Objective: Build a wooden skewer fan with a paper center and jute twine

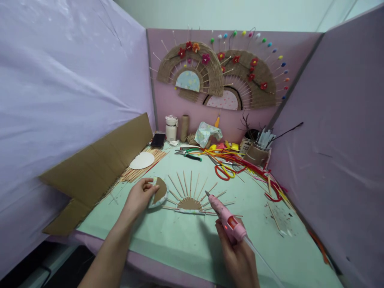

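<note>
My left hand (pixel 141 197) is closed on a cardboard half-disc (pixel 161 192) with a light patterned fabric edge, held just above the table at left of centre. My right hand (pixel 237 250) is wrapped round a pink glue gun (pixel 225 214), its nozzle pointing up and left. Between the two hands, a second brown cardboard half-disc (pixel 189 203) lies flat on the table, with thin wooden sticks fanning out from it and a fabric-covered strip (pixel 190 212) along its straight edge.
Green-handled pliers (pixel 192 156), red and yellow scissors (pixel 223 172) and coloured stems lie behind. A cardboard sheet (pixel 105 164) leans at left beside sticks and a white oval (pixel 142 160). Decorated fans (pixel 192 60) hang on the back panel.
</note>
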`<state>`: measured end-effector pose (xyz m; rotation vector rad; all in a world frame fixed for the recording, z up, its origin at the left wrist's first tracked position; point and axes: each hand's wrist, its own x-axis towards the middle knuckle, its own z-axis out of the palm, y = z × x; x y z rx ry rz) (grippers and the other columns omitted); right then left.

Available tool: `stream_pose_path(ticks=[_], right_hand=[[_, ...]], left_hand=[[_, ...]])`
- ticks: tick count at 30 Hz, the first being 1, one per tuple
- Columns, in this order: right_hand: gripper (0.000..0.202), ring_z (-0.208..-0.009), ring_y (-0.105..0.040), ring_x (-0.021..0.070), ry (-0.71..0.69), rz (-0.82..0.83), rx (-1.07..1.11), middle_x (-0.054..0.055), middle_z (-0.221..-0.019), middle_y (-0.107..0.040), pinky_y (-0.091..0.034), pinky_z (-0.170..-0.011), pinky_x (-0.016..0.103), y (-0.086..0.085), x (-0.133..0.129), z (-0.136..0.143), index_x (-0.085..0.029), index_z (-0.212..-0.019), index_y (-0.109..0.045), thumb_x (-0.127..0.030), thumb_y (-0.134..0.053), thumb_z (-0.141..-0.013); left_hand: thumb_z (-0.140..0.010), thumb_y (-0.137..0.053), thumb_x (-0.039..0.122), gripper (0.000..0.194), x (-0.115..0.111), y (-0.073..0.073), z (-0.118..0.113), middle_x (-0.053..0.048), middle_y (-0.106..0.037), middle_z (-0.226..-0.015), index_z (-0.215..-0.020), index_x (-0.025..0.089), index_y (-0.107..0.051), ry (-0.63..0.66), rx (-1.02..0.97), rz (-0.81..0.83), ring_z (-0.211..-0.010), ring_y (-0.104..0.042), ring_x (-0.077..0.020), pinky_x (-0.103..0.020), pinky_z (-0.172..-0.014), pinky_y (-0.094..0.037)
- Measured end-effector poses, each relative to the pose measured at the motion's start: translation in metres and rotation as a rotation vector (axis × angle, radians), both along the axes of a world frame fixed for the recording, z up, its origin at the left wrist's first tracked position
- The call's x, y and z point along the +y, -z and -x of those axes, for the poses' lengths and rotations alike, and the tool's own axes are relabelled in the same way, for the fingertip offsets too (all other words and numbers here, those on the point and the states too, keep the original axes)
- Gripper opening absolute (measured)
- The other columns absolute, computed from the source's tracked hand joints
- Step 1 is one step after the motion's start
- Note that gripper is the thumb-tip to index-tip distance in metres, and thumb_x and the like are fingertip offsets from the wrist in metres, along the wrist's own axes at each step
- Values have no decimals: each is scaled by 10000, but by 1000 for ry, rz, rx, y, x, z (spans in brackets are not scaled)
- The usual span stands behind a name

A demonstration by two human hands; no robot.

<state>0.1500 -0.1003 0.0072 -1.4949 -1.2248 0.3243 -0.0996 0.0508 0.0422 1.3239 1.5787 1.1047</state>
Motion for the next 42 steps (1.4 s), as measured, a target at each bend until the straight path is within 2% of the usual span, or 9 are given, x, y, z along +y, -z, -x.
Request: stream_pose_path(ticks=[3, 6, 10, 15, 20, 24, 35, 38, 42], right_hand=[[435, -949, -691, 254, -1, 104, 51, 75, -1011, -745, -553, -817, 310, 5, -2, -4, -183, -1177, -674, -450, -613, -840], [359, -878, -698, 274, 3, 175, 121, 83, -916, -760, -555, -782, 331, 5, -5, -8, -195, -989, -747, -480, -653, -793], [315, -714, -670, 236, -41, 164, 290, 74, -811, -748, -537, -661, 311, -4, -7, -5, -198, -911, -747, -474, -663, -784], [370, -682, -633, 205, 60, 83, 504, 77, -806, -725, -491, -582, 283, -7, -2, -1, -175, -887, -722, -519, -684, -757], [379, -780, -646, 206, 20, 63, 644, 67, -873, -710, -514, -707, 304, -9, 10, -5, -167, -909, -692, -502, -719, -733], [366, -617, -564, 151, -26, 168, 702, 18, -696, -652, -448, -565, 247, -13, 15, -4, -150, -826, -673, -483, -753, -697], [311, -572, -476, 121, -160, 230, 756, -11, -625, -571, -356, -505, 218, -18, 7, -4, -149, -756, -632, -438, -744, -723], [327, -562, -466, 117, -173, 231, 768, -11, -651, -577, -347, -487, 214, -19, 7, -4, -147, -830, -646, -431, -753, -710], [344, -499, -399, 94, -171, 255, 775, -26, -591, -535, -266, -426, 198, -24, 5, -2, -149, -745, -611, -464, -745, -709]], left_hand=[[-521, -842, 419, 430, -6, -14, -14, 9, -617, -707, -770, 144, -625, -4, -404, 48, -622, -559, -106, -205, -550, -447], [-558, -850, 267, 330, -13, -20, -38, 24, -607, -674, -773, 140, -634, 13, -748, 141, -605, -559, -76, -189, -582, -499], [-680, -760, 170, 244, -22, -15, -74, -34, -697, -860, -892, 147, -641, 93, -979, 192, -706, -639, -114, -243, -648, -565], [-716, -750, 292, 340, -46, -7, -104, -39, -711, -861, -999, 169, -607, 254, -943, 187, -662, -657, -141, -254, -580, -556], [-732, -748, 393, 401, -74, -3, -116, -64, -708, -936, -1031, 172, -596, 287, -847, 191, -739, -670, -163, -239, -579, -540], [-741, -747, 407, 408, -87, 2, -117, -92, -691, -1073, -1054, 180, -618, 335, -839, 221, -852, -675, -187, -255, -638, -554], [-654, -822, 392, 439, -95, 7, -108, -97, -706, -1052, -1016, 183, -688, 324, -799, 306, -894, -673, -215, -245, -632, -555], [-667, -818, 368, 412, -95, 8, -107, -103, -714, -1062, -1014, 182, -697, 391, -833, 323, -870, -688, -222, -264, -653, -564], [-681, -819, 317, 446, -94, 17, -104, -104, -709, -1117, -1092, 213, -680, 497, -966, 337, -910, -695, -242, -314, -758, -565]])
